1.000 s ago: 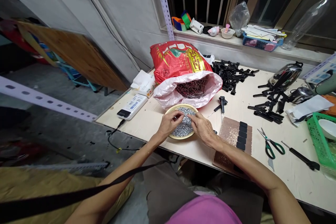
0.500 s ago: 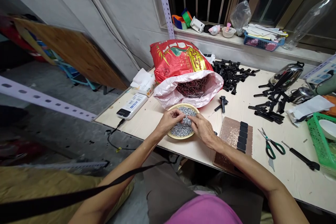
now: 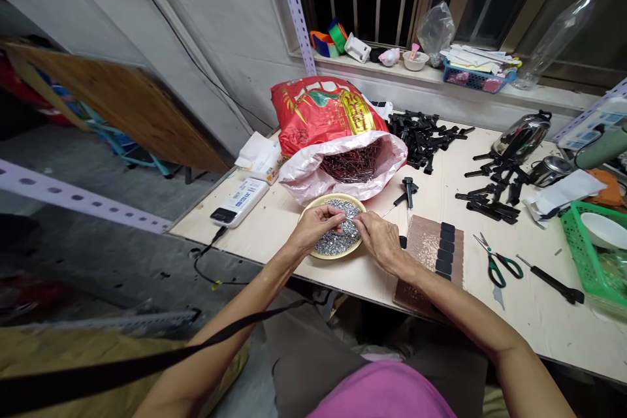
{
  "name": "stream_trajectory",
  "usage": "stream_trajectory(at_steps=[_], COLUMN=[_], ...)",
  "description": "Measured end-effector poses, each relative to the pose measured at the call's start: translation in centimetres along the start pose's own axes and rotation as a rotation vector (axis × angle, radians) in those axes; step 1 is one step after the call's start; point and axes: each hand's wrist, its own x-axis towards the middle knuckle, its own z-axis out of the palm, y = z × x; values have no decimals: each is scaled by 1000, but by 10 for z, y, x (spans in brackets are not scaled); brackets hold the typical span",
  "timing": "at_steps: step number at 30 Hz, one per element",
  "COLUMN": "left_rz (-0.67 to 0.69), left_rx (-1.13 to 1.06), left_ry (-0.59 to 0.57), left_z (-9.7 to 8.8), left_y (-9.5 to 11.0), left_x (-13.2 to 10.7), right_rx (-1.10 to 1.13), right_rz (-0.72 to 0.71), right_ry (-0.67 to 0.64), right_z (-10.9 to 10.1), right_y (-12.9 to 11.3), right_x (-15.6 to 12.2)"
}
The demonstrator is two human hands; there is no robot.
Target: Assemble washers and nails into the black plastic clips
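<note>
A pale yellow bowl (image 3: 327,256) full of small shiny silver metal pieces (image 3: 335,243) stands at the table's front edge. Over it, my left hand (image 3: 316,228) holds thumb and fingers in a pinch. Facing it above the bowl's right side, my right hand (image 3: 385,241) is closed too, its fingertips close to the left ones. Whatever lies between the fingertips is too small to name. Just behind the bowl, a red bag (image 3: 318,111) gapes with its white lining folded out, showing a heap of thin dark reddish metal pins (image 3: 350,163).
Right of my right hand lies a brown board (image 3: 421,241) with a row of black pads (image 3: 445,255). Further right are scissors (image 3: 497,261), a black-handled tool (image 3: 551,279) and a green basket (image 3: 588,255). Black clip-like parts (image 3: 424,137) are heaped behind. A power bank (image 3: 240,202) sits left.
The view has turned slightly right, so the table's things sit further left. My right fingers look more curled in. Both hands stay over the bowl.
</note>
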Motion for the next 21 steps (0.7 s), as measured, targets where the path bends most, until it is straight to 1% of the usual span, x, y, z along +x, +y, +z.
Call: stream_trajectory(at_steps=[4, 7, 10, 13, 15, 18, 21], left_rz=[-11, 7, 36, 34, 32, 37, 55], left_rx=[9, 36, 73, 85, 87, 97, 117], left_ry=[-38, -39, -55, -66, -73, -90, -113], left_z=[5, 8, 11, 14, 17, 23, 29], left_y=[3, 4, 5, 6, 8, 11, 15], left_x=[-3, -5, -5, -6, -7, -10, -11], right_rx=[-72, -140, -107, -78, -119, -187, -161], right_rz=[-62, -49, -42, -115, -141, -102, -64], right_ry=[67, 59, 43, 94, 127, 128, 118], right_z=[-3, -6, -7, -7, -7, -8, -12], right_y=[1, 2, 5, 10, 12, 14, 17], right_x=[-4, -7, -10, -14, -17, -21, -25])
